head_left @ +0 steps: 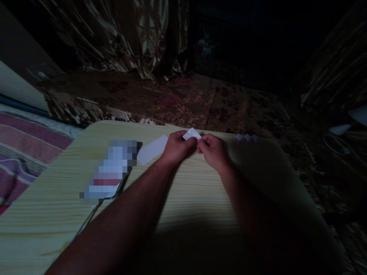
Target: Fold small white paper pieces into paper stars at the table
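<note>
A small piece of folded white paper is held up near the far edge of the wooden table, with crease lines meeting near its middle. My left hand pinches it from the left, thumb on the near side. From the right, my right hand has its thumb and fingers closed at the paper's right corner. Left of my left hand lies a flat white strip of paper, its right end partly covered by that hand.
A phone-like device with a blurred-out screen and a cable lies on the table at left. Several small folded paper pieces stand at the far right. Beyond are a patterned cloth-covered ledge and curtains; striped bedding is at left.
</note>
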Motion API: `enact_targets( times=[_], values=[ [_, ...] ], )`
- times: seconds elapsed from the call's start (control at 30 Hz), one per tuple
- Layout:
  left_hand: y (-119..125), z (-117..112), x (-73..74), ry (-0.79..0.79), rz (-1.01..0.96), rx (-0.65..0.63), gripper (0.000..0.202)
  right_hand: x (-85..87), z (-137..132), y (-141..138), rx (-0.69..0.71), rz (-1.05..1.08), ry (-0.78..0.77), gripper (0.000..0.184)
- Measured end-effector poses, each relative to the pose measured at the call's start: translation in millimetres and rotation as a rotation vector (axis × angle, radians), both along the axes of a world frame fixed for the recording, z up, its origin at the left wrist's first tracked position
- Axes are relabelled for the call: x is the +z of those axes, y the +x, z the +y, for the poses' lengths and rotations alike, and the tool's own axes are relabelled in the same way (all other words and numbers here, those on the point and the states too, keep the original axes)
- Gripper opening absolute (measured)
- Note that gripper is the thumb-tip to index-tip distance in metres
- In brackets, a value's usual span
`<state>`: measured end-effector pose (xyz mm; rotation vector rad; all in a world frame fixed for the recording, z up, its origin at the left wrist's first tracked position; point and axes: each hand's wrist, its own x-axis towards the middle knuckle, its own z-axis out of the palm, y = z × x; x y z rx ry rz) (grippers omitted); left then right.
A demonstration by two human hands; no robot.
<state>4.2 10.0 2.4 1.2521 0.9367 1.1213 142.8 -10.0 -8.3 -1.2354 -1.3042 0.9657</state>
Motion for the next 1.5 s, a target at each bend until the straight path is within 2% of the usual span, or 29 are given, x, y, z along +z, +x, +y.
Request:
enact_targets(
  times=[0.4,0.67,1.07,1.27,1.5],
  values=[
    [-0.7,1.5,-3.3,-0.015,-0.051,-0.020,0.017,1.2,-0.5,0.6,0.032,0.008,0.016,0.017],
    [-5.1,4.6,-9.5,-0.002,-0.011,0.000,0.021,1.6,-0.9,0.5,0.050,0.018,0.014,0.017],
    [-1.0,-1.0,-0.3,-0.004,0.019,0.007,0.021,8.1,-4.1,1.2,0.026,-0.015,0.017,0.016],
    [-2.8,1.6,-3.2,-0.008,0.029,-0.036,0.024,8.5,-2.6,1.4,0.022,0.039,-0.006,0.012],
    [-4.8,2.7,-7.9,-0.001,0.028,-0.066,0.023,10.2,-4.4,1.9,0.037,-0.018,0.004,0.014]
  ],
)
